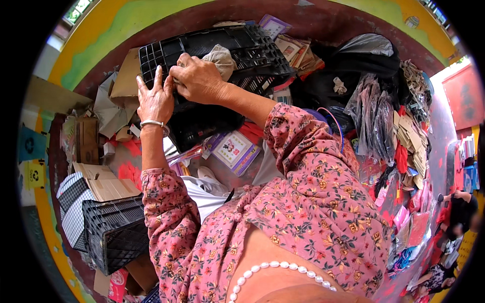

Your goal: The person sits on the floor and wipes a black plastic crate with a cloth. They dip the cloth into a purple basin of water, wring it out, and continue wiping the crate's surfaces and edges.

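Observation:
A black plastic crate [262, 53] lies tilted in front of me, its ribbed and slotted side facing up. Closed in a fist, my right hand [199, 80] presses on the crate's left part with a crumpled beige-grey cloth [221, 61] bulging out past the knuckles. My left hand [154, 103], with a light bangle at the wrist, rests against the crate's near left corner. Its fingers are stretched and apart, and its thumb comes close to my right hand. What lies under the palms is hidden.
Below the crate lies a purple-edged picture box [233, 152]. Another black crate [113, 230] stands at the lower left, beside flattened cardboard [108, 181]. Plastic-wrapped dark bundles [371, 121] and black bags [323, 76] pile up on the right. A painted wall [116, 30] curves behind.

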Demonstrator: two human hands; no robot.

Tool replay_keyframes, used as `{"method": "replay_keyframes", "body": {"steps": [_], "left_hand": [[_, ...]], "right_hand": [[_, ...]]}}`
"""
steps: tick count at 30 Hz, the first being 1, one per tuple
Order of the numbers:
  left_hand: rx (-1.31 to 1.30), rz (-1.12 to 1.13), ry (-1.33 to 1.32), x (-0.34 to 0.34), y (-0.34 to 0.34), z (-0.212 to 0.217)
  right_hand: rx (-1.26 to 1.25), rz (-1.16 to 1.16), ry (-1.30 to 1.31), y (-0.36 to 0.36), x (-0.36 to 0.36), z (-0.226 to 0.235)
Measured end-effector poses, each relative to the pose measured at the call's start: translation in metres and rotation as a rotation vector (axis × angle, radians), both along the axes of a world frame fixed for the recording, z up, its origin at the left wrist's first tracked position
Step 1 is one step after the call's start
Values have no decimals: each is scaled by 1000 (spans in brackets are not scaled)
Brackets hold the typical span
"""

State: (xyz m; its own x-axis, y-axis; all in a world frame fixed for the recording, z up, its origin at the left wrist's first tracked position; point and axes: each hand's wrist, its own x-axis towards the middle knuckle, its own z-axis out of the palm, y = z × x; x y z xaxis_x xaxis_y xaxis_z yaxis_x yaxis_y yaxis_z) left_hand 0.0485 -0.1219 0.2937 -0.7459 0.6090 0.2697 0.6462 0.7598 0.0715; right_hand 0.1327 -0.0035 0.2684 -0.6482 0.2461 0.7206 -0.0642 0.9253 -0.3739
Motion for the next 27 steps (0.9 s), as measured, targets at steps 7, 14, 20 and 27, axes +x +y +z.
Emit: {"method": "replay_keyframes", "body": {"steps": [7, 14, 20, 27], "left_hand": [[42, -13, -42, 9, -9, -8], [55, -10, -9, 3, -35, -2], [61, -78, 41, 4, -26, -5], [69, -52, 40, -2, -25, -10]], "right_hand": [[144, -232, -261, 104, 61, -26], [-125, -742, -57, 208, 85, -24], [-254, -565, 165, 257, 31, -31], [-204, -609, -447, 237, 15, -61]]}}
